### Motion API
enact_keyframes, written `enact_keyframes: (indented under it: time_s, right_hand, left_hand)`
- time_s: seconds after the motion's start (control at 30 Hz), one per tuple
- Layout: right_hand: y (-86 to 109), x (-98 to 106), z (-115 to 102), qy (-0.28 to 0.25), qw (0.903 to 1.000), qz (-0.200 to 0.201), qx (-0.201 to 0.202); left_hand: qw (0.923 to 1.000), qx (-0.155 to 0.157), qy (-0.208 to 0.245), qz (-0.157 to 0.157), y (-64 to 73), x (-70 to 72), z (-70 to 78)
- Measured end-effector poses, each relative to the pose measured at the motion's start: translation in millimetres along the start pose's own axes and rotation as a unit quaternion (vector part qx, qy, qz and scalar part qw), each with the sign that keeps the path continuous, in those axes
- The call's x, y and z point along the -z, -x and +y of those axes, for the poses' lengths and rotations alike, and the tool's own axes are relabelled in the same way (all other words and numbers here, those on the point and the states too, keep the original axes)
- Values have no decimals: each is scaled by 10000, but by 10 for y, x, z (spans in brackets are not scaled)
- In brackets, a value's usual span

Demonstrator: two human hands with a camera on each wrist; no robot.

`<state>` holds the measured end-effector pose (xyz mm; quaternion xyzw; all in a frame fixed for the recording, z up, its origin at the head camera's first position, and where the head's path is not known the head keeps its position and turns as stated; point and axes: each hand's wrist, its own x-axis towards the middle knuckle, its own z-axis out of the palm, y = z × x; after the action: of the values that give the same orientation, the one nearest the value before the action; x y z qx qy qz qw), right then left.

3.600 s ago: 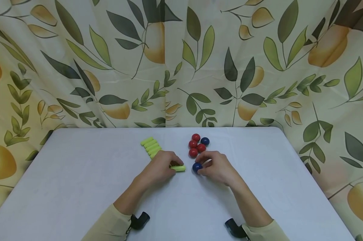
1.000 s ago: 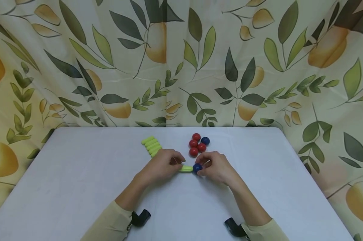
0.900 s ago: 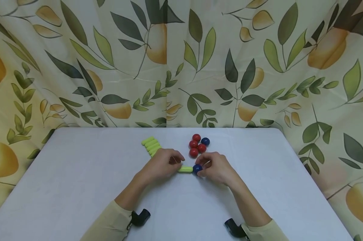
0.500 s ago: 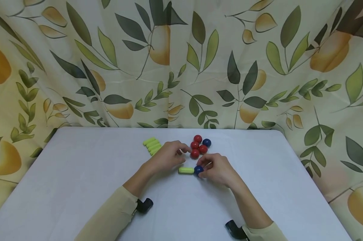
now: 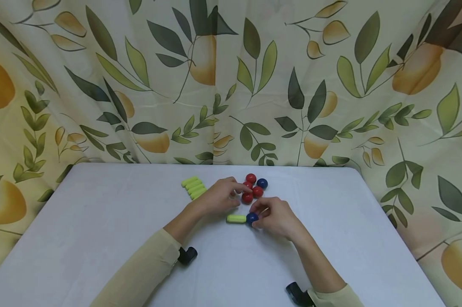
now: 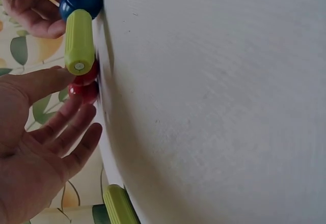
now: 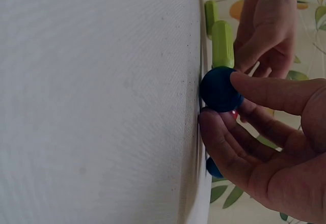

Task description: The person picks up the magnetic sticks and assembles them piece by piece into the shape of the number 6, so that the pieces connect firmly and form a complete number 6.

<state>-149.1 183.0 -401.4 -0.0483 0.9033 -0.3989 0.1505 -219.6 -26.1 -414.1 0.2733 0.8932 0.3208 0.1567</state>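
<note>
My right hand (image 5: 275, 216) pinches a glossy blue ball (image 5: 252, 219) between thumb and fingers, low over the white table. A ribbed yellow-green stick (image 5: 236, 218) lies end to end with that ball, pointing left; the left wrist view shows a small pale disc in the stick's free end (image 6: 79, 66). My left hand (image 5: 220, 197) reaches over behind the stick, its index fingertip overlapping the cluster of red balls (image 5: 247, 198). In the left wrist view its fingers are loosely spread, with nothing held between them, and red balls show past the fingertips.
A second blue ball (image 5: 262, 183) sits at the right of the red cluster. Several more yellow-green sticks (image 5: 194, 186) lie side by side left of my left hand, partly covered by it. A leaf-patterned curtain (image 5: 231, 85) hangs behind the table's (image 5: 112, 213) far edge.
The stick, earlier in my left hand, now meets the blue ball. My left hand has let go of it and moved up and right to the red balls. My right hand stays on the blue ball.
</note>
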Motion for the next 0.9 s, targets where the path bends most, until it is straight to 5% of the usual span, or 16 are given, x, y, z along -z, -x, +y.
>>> enact_keyframes:
  time_s: [0.3,0.6,0.9]
  right_hand:
    - [-8,8,-1,12,10000,29,-19]
    - [1,-9,5,-92,10000,5,-11]
    - [-4,-9,3,-83,9999,36,-46]
  left_hand:
    - [9996,221,97,143,14,5,12]
    - [10000,35,-1,-72,11,-24,-19]
    - [9998,-212,-10,49,24,-19,-67]
